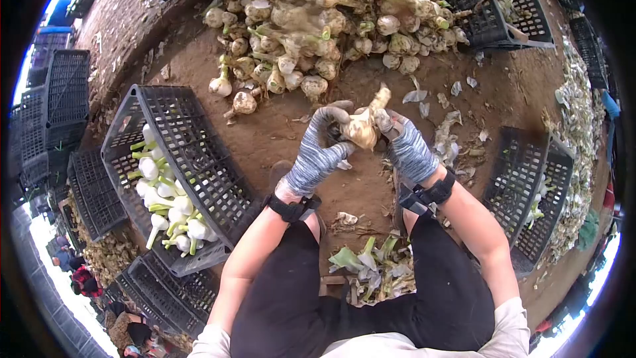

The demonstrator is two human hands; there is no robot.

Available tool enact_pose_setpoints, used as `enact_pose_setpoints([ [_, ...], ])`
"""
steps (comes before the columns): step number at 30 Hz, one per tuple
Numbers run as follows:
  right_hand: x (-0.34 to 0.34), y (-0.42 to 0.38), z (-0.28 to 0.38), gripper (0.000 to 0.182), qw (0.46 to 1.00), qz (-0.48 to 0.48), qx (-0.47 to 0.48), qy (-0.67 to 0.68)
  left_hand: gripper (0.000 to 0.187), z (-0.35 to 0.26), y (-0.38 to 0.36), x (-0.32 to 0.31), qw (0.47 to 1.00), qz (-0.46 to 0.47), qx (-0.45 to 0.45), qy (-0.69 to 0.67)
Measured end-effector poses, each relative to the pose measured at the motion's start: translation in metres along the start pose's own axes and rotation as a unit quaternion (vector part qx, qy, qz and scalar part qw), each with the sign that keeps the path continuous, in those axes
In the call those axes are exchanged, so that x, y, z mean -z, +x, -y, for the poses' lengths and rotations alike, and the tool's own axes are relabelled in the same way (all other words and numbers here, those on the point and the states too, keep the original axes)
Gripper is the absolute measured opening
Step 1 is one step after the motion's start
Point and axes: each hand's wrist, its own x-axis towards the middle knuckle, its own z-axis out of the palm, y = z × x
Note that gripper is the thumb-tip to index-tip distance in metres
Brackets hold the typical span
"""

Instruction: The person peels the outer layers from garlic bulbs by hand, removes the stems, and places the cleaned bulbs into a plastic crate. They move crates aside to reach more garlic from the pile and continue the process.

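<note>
Directly ahead of the seated person, a dirty cream-coloured fennel-like bulb with a stub of stalk [364,124] is held up between both hands, above bare brown soil [371,83]. The left hand [320,149], in a grey-and-white knitted glove, is clamped on the bulb's left side, fingers curled over the top. The right hand [405,146], in a matching glove, grips the bulb's right side, close to the stalk, which points up and away. Both wrists wear black straps, and both bare forearms reach forward from the body, elbows out, meeting at the bulb. The person's legs, in black trousers, are spread to either side.

Between the knees lies a small heap of pale green trimmed leaves and peelings [374,268]. Beyond the hands, well apart from them, a big pile of unwashed earthy bulbs with green stems [318,20] covers the ground. To the left stands a tilted black plastic slatted crate [192,152] holding clean white trimmed bulbs [165,205]. To the right, a second black plastic crate [530,192] holds a few more bulbs. Empty stacked black crates [56,106] stand at the far left. More scraps line the right edge. Other people crouch at the lower left corner, small and unclear.
</note>
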Motion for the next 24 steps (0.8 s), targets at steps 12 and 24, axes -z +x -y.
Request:
enact_pose_setpoints([
  [12, -0.007, -0.009, 0.022, 0.031, 0.999, -0.044, 0.026, -0.009, 0.077, -0.004, -0.002, -0.029, 0.946, -0.038, -0.116, 0.299],
  [24, 0.007, -0.020, 0.039, 0.036, 0.998, 0.022, -0.005, -0.051, 0.077, -0.010, -0.006, -0.035, 0.979, -0.040, -0.053, 0.191],
])
